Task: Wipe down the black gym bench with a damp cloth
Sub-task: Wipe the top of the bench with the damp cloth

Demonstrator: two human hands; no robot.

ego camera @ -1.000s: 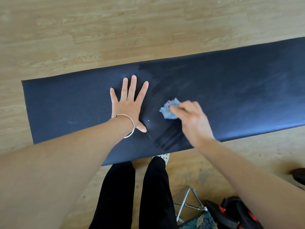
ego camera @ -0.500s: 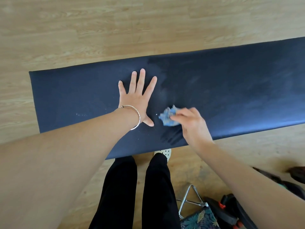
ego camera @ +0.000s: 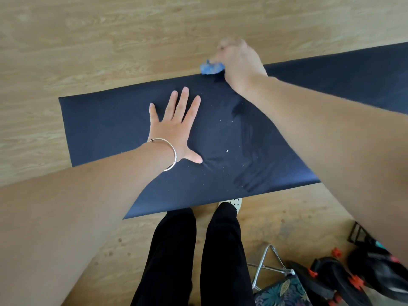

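The black gym bench (ego camera: 110,129) lies across the view on the wooden floor (ego camera: 132,40), its left end in sight and its right end running out of frame; the blue cloth (ego camera: 211,68) sits bunched on the bench's far edge, about midway along the visible stretch. Damp streaks (ego camera: 247,133) darken the bench from that far edge to its near edge, so I judge one band across the middle wiped; white specks (ego camera: 227,151) lie on the bench just left of the streaks, and the left end looks dry, so that part is left to do; how much of the right side is done I cannot tell.

The right hand (ego camera: 239,60) grips the cloth against the bench's far edge, its fingers blurred and curled over it; the left hand (ego camera: 174,131) lies flat on the bench, fingers straight and spread, holding nothing, a thin bracelet (ego camera: 171,151) at its wrist.

Against the frame half a second ago, the cloth and the right hand have travelled from near the bench's near edge, beside the left thumb, to the far edge; the left hand has kept its place on the bench; the view has shifted, so the bench sits lower and closer.

On the near side of the bench stand legs in black trousers (ego camera: 176,250), with a metal frame (ego camera: 267,261) and black-and-red gear (ego camera: 331,281) on the floor to their right.
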